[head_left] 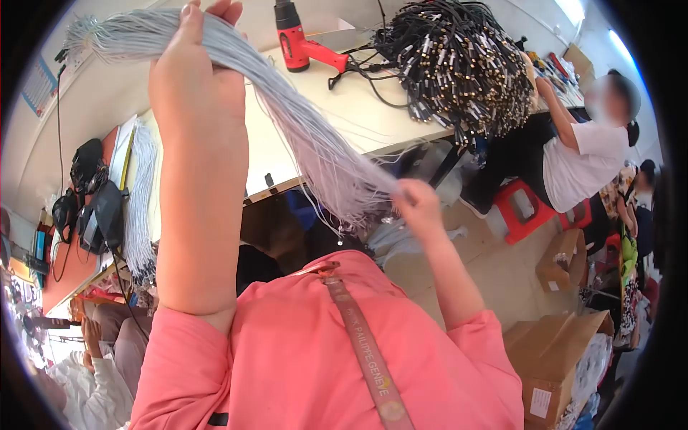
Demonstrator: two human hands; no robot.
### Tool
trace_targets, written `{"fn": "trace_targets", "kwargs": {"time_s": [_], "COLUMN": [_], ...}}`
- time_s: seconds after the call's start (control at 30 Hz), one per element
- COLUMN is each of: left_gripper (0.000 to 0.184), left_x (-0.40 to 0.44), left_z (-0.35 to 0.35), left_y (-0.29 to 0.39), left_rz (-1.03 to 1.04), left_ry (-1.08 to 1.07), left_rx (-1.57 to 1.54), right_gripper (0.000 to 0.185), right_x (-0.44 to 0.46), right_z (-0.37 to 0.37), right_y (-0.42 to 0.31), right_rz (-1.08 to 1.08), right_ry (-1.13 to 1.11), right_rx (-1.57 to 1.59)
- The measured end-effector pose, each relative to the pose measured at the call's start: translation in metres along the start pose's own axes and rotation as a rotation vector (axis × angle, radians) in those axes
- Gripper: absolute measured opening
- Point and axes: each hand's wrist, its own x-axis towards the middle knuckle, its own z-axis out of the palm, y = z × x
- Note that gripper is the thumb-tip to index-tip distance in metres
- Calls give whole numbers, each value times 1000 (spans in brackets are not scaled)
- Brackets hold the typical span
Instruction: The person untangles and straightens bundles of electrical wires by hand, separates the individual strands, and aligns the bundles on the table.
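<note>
A long bundle of thin grey-white wires [287,100] hangs in front of my chest, bending down from upper left to centre. My left hand [201,61] is raised and closed around its upper part, the thumb across the strands. Beyond that hand, the bundle's far end fans out at the top left. Lower down, my right hand [421,208] pinches wires at the edge of the bundle, slightly smeared by motion. The loose lower ends spread out left of my right hand, over the table's front edge.
On the pale table [344,132] stand a red heat gun [294,46] and a big heap of black cables with metal plugs [466,68]. More grey wires [142,193] hang at left. A seated person [584,158], red stool [519,211] and cardboard box [552,358] are at right.
</note>
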Motion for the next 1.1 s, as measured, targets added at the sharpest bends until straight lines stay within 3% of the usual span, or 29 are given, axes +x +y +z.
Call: {"fn": "trace_targets", "kwargs": {"time_s": [0.03, 0.07, 0.1, 0.2, 0.23, 0.3, 0.4, 0.43, 0.6, 0.7, 0.8, 0.83, 0.9, 0.97, 1.03, 1.1], "left_gripper": [23, 23, 23, 23, 24, 24, 24, 25, 26, 27, 28, 29, 29, 29, 31, 32], "left_x": [0, -1, -2, -3, -2, 0, 1, 1, 3, 3, 6, 6, -5, -20, -6, 14], "left_z": [-3, -4, -5, -3, -3, -5, -5, -5, -14, -14, -20, -21, -15, -2, -4, -15], "left_y": [-4, -7, -9, -11, -10, -9, -11, -8, 7, 16, 21, 22, 28, 34, 40, 46], "left_rz": [-17, -31, -43, -63, -57, -26, -19, -31, -44, -73, -141, -166, -134, -54, -58, -153], "left_ry": [-4, -1, 2, -12, -27, -30, -27, -16, -77, -186, -423, -531, -624, -603, -596, -668], "left_rx": [-5, -9, -28, -38, -25, -15, -17, -23, -43, -54, -108, -131, -137, -96, -39, -62], "right_gripper": [17, 17, 19, 20, 20, 22, 25, 28, 34, 45, 55, 61, 46, 29, 18, 21], "right_x": [0, 10, 4, -19, -24, -29, -34, -51, -56, -16, 34, 44, 47, 38, 0, 0], "right_z": [-9, -29, -28, -12, -9, 2, 15, 34, 39, 32, 29, 31, 58, 73, 92, 74], "right_y": [7, -23, -3, 7, 14, 10, 7, 8, -33, -34, -66, -74, -74, -77, -74, -77], "right_rz": [86, 444, 450, 175, -29, 359, 228, 30, 181, 222, -10, -76, -161, -66, -41, 88], "right_ry": [73, 116, 153, -116, -32, 124, -53, -197, -404, -124, 1, -74, -128, -590, -491, -720], "right_rx": [11, 94, 161, -28, -165, 67, -14, -24, 286, 332, 211, 131, 144, 189, 326, 345]}}
